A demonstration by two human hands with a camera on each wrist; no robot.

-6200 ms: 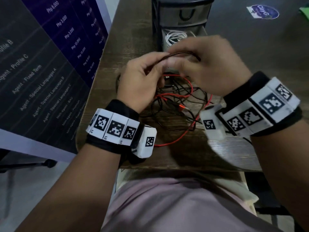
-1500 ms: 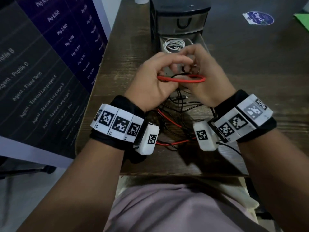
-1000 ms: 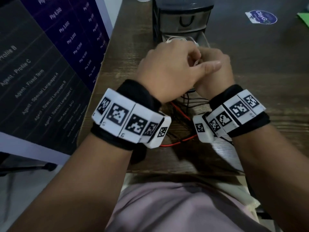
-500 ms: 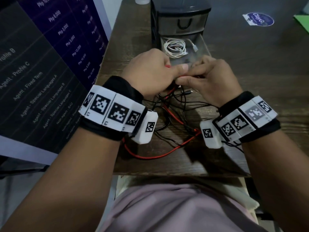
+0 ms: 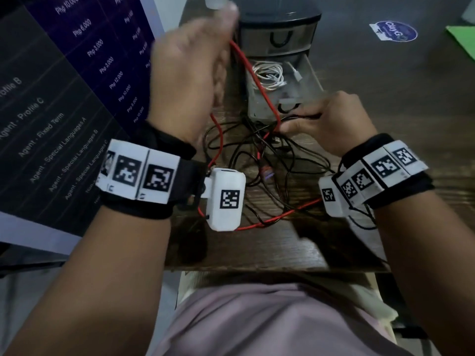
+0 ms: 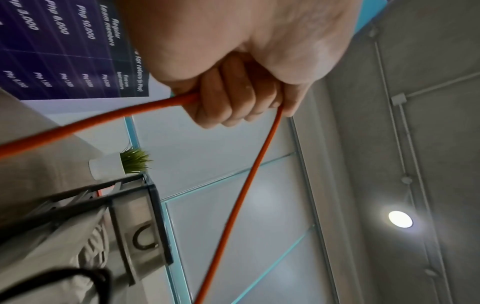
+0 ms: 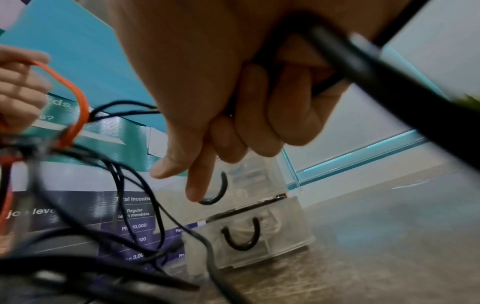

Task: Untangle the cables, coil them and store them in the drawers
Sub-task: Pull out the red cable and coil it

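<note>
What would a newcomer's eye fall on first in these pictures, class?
First, the red cable, pulled up taut by the raised left hand in front of the drawer unit. Next, the black cables tangled on the wooden table, gripped by the right hand. Last, the white cable coiled in the open drawer.

Half a second ago I had both hands knuckle to knuckle low over the tangle; now my left hand (image 5: pixel 190 73) is up beside the drawer unit (image 5: pixel 279 34), fist closed round the red cable (image 5: pixel 253 73) — a long strand of it drawn taut out of the heap. My right hand (image 5: pixel 331 122) has parted from it and sits low, pinching the black cables (image 5: pixel 293 155) at the open drawer (image 5: pixel 312 80) front.
</note>
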